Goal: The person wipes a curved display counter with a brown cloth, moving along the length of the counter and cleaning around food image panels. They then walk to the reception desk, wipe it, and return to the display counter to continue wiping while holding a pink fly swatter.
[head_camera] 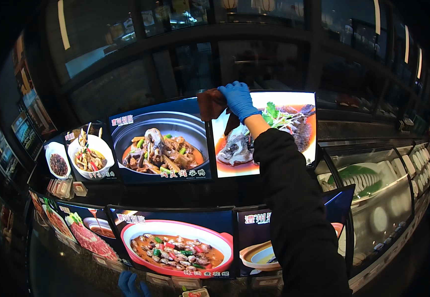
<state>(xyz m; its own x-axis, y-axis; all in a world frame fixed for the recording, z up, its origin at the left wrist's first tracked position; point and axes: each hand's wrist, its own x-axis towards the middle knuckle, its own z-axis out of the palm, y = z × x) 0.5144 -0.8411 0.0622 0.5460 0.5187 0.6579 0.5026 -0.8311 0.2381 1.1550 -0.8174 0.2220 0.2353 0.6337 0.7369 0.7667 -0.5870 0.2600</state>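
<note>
My right hand (238, 101), in a blue glove, grips a brown cloth (212, 105) at the top edge of a lit display panel with a fish dish (289, 130). Part of the cloth hangs over the seam with the neighbouring panel, which pictures a dark pot of stewed food (163, 143). My left hand (130, 285), also gloved in blue, shows only partly at the bottom edge. Its visible fingers are apart with nothing seen between them, near the lower panel picturing a red-rimmed dish of shellfish (177, 245).
Small clear sign holders (61, 188) cluster on the black ledge at left. Lower menu panels (88, 234) run along the front, above more label holders (159, 279). A glass-fronted display case (378, 208) stands at right. Dark framed windows (263, 63) rise behind the panels.
</note>
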